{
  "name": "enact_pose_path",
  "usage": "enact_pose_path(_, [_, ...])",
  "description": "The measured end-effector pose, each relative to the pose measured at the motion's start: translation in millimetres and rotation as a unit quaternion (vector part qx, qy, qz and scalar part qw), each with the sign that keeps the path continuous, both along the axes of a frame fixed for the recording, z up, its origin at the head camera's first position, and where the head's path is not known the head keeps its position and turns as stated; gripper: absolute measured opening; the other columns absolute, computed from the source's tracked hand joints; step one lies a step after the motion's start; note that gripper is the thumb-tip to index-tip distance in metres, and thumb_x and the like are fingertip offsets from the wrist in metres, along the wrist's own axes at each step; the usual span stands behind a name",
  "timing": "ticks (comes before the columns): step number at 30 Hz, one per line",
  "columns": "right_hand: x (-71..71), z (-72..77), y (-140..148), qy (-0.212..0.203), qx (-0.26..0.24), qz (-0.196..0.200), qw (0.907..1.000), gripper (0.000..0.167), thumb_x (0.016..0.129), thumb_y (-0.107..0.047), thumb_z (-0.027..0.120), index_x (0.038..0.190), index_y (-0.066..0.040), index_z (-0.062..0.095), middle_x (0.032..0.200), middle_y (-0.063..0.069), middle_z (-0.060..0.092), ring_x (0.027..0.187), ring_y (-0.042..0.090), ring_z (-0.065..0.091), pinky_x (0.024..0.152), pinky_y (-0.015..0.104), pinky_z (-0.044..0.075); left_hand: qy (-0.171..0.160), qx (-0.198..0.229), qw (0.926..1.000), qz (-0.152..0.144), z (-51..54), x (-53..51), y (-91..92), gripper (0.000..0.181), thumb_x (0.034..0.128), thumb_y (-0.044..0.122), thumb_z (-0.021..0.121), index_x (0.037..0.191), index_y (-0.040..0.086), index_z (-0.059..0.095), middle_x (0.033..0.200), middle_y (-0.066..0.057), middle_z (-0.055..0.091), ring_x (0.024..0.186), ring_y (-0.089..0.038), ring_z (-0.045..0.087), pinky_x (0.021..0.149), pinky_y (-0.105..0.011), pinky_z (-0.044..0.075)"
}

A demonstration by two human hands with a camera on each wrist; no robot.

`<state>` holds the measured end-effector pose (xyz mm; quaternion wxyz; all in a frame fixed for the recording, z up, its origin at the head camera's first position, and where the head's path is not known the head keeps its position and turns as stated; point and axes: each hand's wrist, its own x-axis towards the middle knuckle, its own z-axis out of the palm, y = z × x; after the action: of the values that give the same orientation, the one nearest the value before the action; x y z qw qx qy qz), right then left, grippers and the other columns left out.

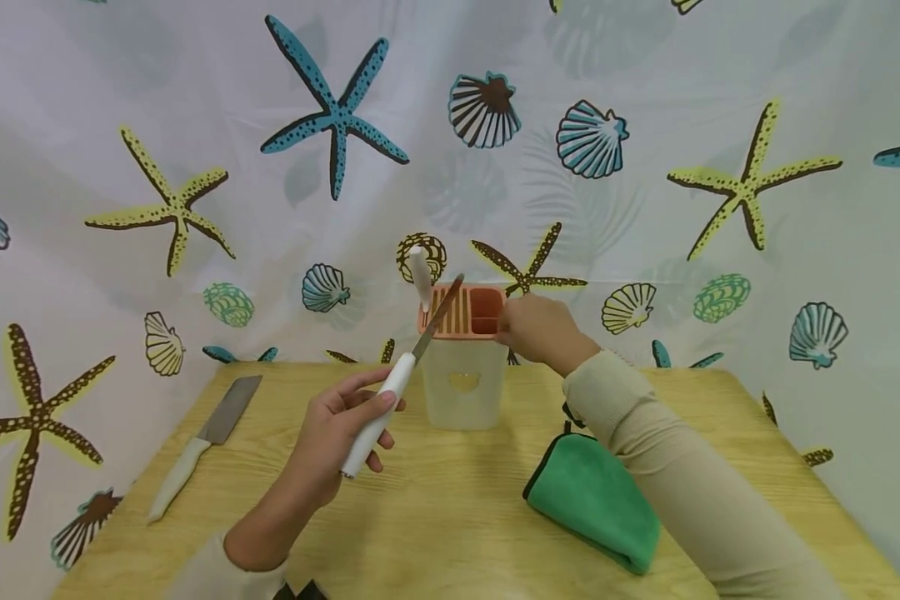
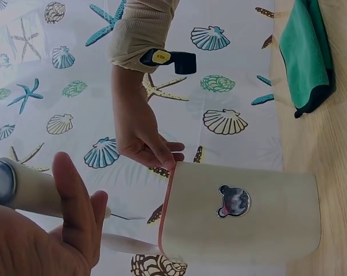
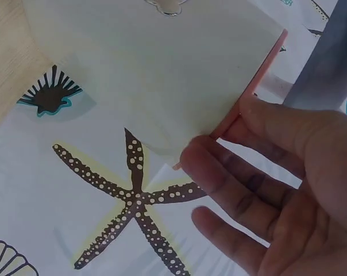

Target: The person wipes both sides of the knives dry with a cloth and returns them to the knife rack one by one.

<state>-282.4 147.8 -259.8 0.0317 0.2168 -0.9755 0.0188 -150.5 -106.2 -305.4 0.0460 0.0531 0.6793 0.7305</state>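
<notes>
My left hand [image 1: 337, 429] grips the white handle of a knife [image 1: 378, 417], its narrow blade slanting up and away in front of the knife holder's slotted top. The knife holder [image 1: 463, 396] is a pale upright box with an orange top and a bear-shaped window. Another white handle [image 1: 420, 271] stands up from the left side of that top. In the head view my right hand [image 1: 542, 329] is at the holder's right rim; the right wrist view shows thumb and fingers pinching the orange rim [image 3: 265, 63]. Whether the blade tip touches the slots, I cannot tell.
A cleaver [image 1: 228, 408] with a white handle lies on the wooden table [image 1: 450, 517] at the left. Below my right forearm is a folded green cloth [image 1: 592, 500] with black edging. Behind the table hangs a curtain [image 1: 435, 192] printed with starfish and shells.
</notes>
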Motion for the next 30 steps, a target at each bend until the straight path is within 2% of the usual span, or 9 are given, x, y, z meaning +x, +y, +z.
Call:
enact_pose_path(6, [-2.3,6.7,-5,-0.019,0.034,-0.014,0.9991,0.019,0.096,-0.026,0.067,0.096,-0.009,0.076,0.092,0.006,0.077,0.079,0.021,0.071,0.076,0.042,0.061,-0.012,0.003,0.9998,-0.013,4.6,-3.8,-4.1,0.045,0.1028,0.018,0.054,0.146,0.006,0.046,0.093,0.004,0.070,0.057,-0.006,0.064,0.047,-0.022,0.052])
enact_pose_path(13, [-1.2,8.9,-11,-0.019,0.061,-0.029,0.9975,0.022,0.097,-0.027,0.066,0.102,-0.005,0.068,0.097,0.010,0.074,0.086,0.025,0.072,0.078,0.043,0.061,-0.028,0.003,0.9981,-0.055,12.7,-6.2,-12.9,0.049,0.1047,0.025,0.052,0.150,0.009,0.040,0.095,0.002,0.072,0.053,-0.006,0.062,0.047,-0.022,0.053])
enact_pose_path(18, [-1.7,6.1,-18,-0.022,0.070,-0.030,0.9969,0.023,0.098,-0.024,0.065,0.107,-0.003,0.067,0.099,0.012,0.074,0.084,0.024,0.072,0.074,0.041,0.062,-0.026,-0.032,0.9968,-0.068,17.4,-4.2,-19.8,0.052,0.1047,0.028,0.052,0.152,0.013,0.038,0.096,0.002,0.072,0.050,-0.007,0.056,0.045,-0.023,0.052])
enact_pose_path(22, [-1.4,3.5,-21,-0.016,0.081,-0.035,0.9960,0.023,0.098,-0.023,0.063,0.109,-0.004,0.067,0.097,0.011,0.074,0.079,0.022,0.071,0.071,0.038,0.062,-0.014,-0.053,0.9958,-0.074,22.9,-4.4,-22.1,0.052,0.1042,0.029,0.052,0.153,0.015,0.038,0.094,0.003,0.073,0.049,-0.009,0.051,0.045,-0.024,0.051])
enact_pose_path(30, [3.2,6.1,-19,0.008,0.102,-0.034,0.9942,0.025,0.100,-0.024,0.061,0.111,-0.003,0.066,0.097,0.012,0.072,0.080,0.021,0.070,0.072,0.037,0.062,0.032,-0.048,0.9946,-0.087,36.4,-5.8,-18.8,0.051,0.1049,0.028,0.050,0.151,0.010,0.041,0.092,0.000,0.071,0.049,-0.008,0.052,0.046,-0.025,0.053])
